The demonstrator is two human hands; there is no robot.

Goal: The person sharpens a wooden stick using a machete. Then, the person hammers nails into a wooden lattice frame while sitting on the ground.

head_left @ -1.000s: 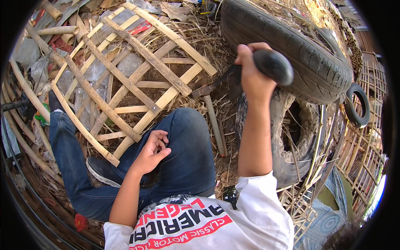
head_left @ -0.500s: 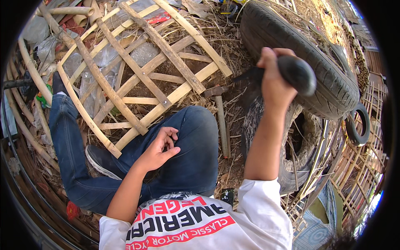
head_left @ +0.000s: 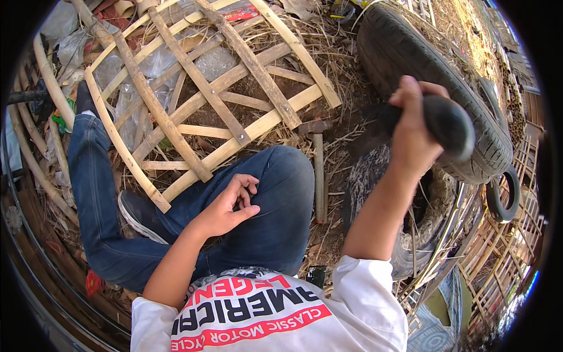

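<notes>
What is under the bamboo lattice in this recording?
Through gaps in the bamboo lattice, crumpled clear plastic, bare soil and, near its far edge, a red wrapper show. Whatever it directly covers cannot be seen.

Brown earthen ground [head_left: 335, 226], strewn with dry tan straw [head_left: 342, 61] and crumpled clear plastic sheeting [head_left: 71, 51]. Directly on it: one dark-headed hammer with straight brown wooden handle [head_left: 319, 173]; one dark, white-soled shoe [head_left: 138, 209]; one small red scrap [head_left: 93, 282]. Spread over the litter: one pale bamboo-slat lattice panel [head_left: 209, 90].

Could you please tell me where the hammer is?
In the head view, the hammer lies just right of centre, beside the bamboo lattice and knee.
</notes>
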